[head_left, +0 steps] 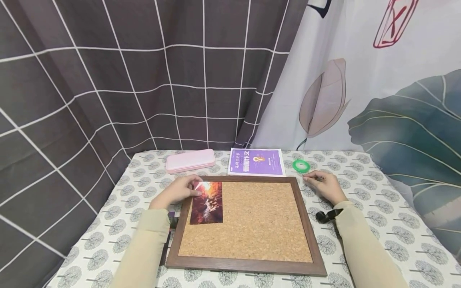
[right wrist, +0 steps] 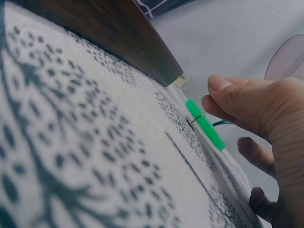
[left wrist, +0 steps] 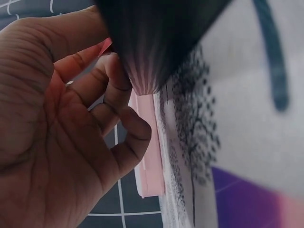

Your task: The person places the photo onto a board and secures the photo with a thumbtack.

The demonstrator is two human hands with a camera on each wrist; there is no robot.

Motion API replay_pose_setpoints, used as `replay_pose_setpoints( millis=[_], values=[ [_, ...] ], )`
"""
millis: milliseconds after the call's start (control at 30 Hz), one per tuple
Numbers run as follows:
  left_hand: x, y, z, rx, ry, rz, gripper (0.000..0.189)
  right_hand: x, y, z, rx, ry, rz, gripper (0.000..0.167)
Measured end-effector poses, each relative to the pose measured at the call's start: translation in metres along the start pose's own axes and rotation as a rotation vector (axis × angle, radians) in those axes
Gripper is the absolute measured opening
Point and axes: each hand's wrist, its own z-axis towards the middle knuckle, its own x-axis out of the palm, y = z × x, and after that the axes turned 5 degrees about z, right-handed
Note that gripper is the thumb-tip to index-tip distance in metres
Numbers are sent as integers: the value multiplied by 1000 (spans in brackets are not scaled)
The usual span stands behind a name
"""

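A cork board (head_left: 259,224) in a brown wooden frame lies on the tree-print cloth. Over its upper left part lies a photo (head_left: 207,206) of a red, glowing stream scene. My left hand (head_left: 180,190) pinches the photo's top left corner, thumb on its face; the left wrist view shows a red corner of the photo (left wrist: 105,46) between the fingers. Beyond the board's right side, my right hand (head_left: 324,186) has thumb and forefinger close together just above the cloth. A small pin (right wrist: 195,119) with a dark head sits by those fingertips, in front of a green tape roll (head_left: 301,165).
Behind the board are a pink pencil case (head_left: 191,161) and a purple booklet (head_left: 256,162). Dark printed pieces (head_left: 173,221) show at the board's left edge, partly under my left forearm. A black strap (head_left: 327,216) is on my right wrist. Curtains hang behind the table.
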Motion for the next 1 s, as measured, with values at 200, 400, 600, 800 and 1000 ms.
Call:
replay_pose_setpoints(
  millis=[200, 400, 600, 800, 1000],
  values=[
    [0, -1, -3, 49, -33, 63, 44, -1, 12, 7, -18, 46, 8, 26],
    [6, 5, -5, 34, -25, 60, 45, 3, 61, 11, -68, 102, 51, 23],
    [8, 7, -3, 52, -32, 55, 42, 25, 122, 22, -215, 179, 87, 11],
    [7, 3, 0, 83, -25, 94, 43, 66, 164, 39, -266, 288, 111, 7],
    [6, 1, 2, 87, -14, 129, 43, 124, 203, 49, -293, 431, 210, 14]
  ],
)
